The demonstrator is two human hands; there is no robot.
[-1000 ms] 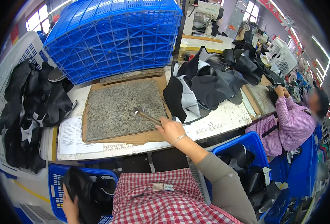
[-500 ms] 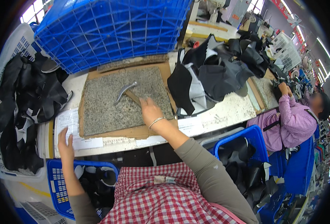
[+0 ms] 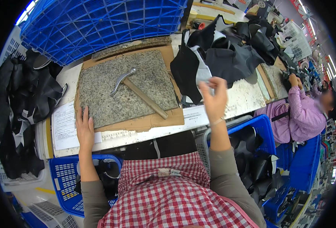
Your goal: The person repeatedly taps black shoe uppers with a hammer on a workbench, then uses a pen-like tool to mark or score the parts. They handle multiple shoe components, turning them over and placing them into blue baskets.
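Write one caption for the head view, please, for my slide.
A hammer lies on a speckled slab, left hand at its corner, right hand near dark pieces.

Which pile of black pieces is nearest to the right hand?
The pile on the table, nearest the hammer: the right hand overlaps it in view; other piles lie farther off.

My right hand (image 3: pixel 215 99) is blurred over the near edge of the worktop (image 3: pixel 244 97), and I can't tell whether its fingertips touch the dark pieces (image 3: pixel 223 60) behind them. My left hand (image 3: pixel 85 127) hides part of the paper sheet (image 3: pixel 63 127) at the near left corner, its print too small to read. Above the far edge, the blue crate (image 3: pixel 99 26) is cut off. What the co-worker's hands (image 3: pixel 295 80) hold, farther right, is too small to tell.
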